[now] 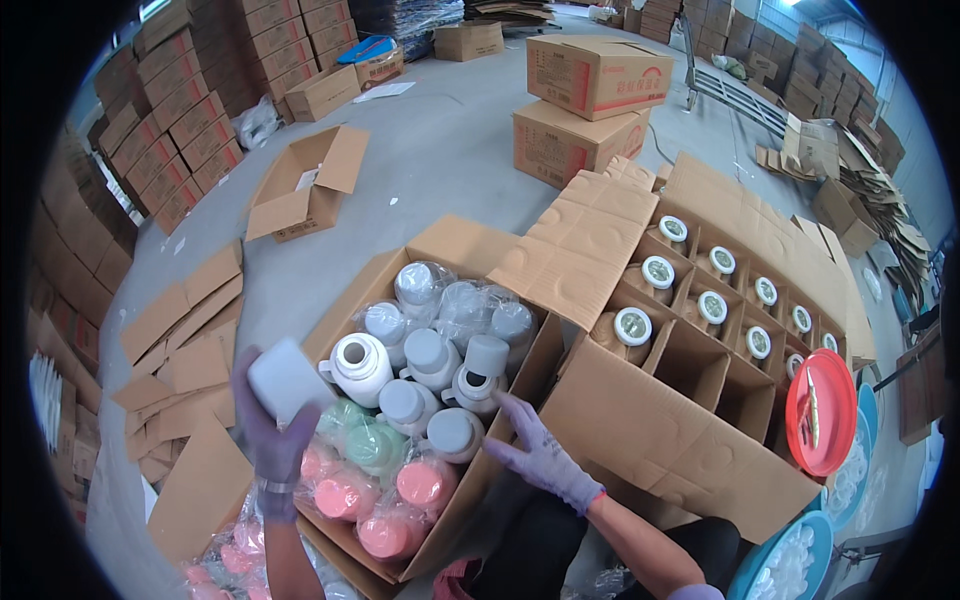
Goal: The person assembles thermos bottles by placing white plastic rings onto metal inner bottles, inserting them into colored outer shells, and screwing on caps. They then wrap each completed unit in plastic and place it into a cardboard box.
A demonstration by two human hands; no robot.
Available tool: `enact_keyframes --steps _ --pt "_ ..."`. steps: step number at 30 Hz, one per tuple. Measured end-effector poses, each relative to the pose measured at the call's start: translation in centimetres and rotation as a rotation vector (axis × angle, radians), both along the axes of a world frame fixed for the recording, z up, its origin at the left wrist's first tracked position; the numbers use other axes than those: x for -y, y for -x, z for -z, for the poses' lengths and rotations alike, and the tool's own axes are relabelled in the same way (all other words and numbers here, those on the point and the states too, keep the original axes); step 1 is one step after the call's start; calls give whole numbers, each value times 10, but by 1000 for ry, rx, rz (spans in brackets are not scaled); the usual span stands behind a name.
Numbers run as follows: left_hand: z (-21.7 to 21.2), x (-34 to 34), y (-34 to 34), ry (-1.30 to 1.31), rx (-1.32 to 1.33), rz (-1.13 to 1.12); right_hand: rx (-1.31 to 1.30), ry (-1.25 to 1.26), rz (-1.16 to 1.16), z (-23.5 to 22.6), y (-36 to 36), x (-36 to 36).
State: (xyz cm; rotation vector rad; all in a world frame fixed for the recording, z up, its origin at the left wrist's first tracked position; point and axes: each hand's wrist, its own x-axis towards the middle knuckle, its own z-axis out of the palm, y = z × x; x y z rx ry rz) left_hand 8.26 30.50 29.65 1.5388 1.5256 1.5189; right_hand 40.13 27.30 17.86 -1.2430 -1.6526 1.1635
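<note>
Left hand (272,445) grips a white lid (287,381); right hand (540,452) rests released on box edge (500,425)

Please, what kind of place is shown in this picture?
Probably a warehouse or packing floor: stacked cartons line the concrete floor, and the gloved left hand holds a white lid over an open box of flasks.

A: The gloves on the left hand (272,440) and right hand (540,455) are pale lilac; the lid (288,380) is plain grey-white.

B: The flasks (430,360) in the brown carton (440,245) run white and grey; then mint green; then pink; the divided box (640,420) is tan.

A: The round tray (822,410) is red; the basins (770,570) teal.
</note>
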Motion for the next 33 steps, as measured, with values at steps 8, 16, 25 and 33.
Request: enact_keyframes --steps 8,16,25,33 --pt "45 11 -67 215 -49 994 -536 380 150 -66 17 46" --pt "303 -148 116 687 -1089 -175 720 -449 952 -115 -190 162" --pt "258 -164 140 51 -873 -405 1217 -390 1281 -108 -330 191" --pt "10 66 -58 -159 479 186 -115 -332 697 -108 -121 133"
